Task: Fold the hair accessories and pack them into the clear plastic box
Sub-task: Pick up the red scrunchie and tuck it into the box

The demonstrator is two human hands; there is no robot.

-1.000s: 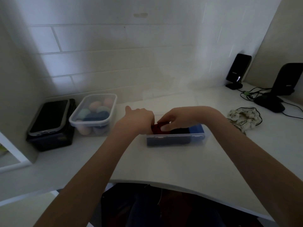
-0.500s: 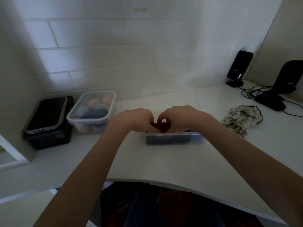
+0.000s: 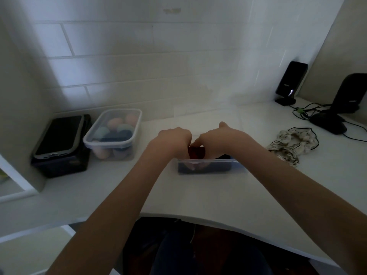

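Note:
A clear plastic box (image 3: 237,165) stands on the white desk in front of me, with dark accessories inside. Both hands reach down into its left end. My left hand (image 3: 172,140) and my right hand (image 3: 220,138) are curled side by side around a dark red hair accessory (image 3: 196,152), pressing it into the box. The fingertips show through the box's front wall. A cream patterned scrunchie with dark edging (image 3: 290,143) lies loose on the desk to the right of the box.
A lidded clear tub of coloured sponges (image 3: 114,133) stands at the back left, next to a phone on a black box (image 3: 59,135). Two black speakers (image 3: 291,82) and cables (image 3: 303,113) sit at the far right. The desk's curved front edge (image 3: 198,220) is near me.
Both hands have closed together on the red accessory and pushed it lower into the box. My right thumb now sticks up.

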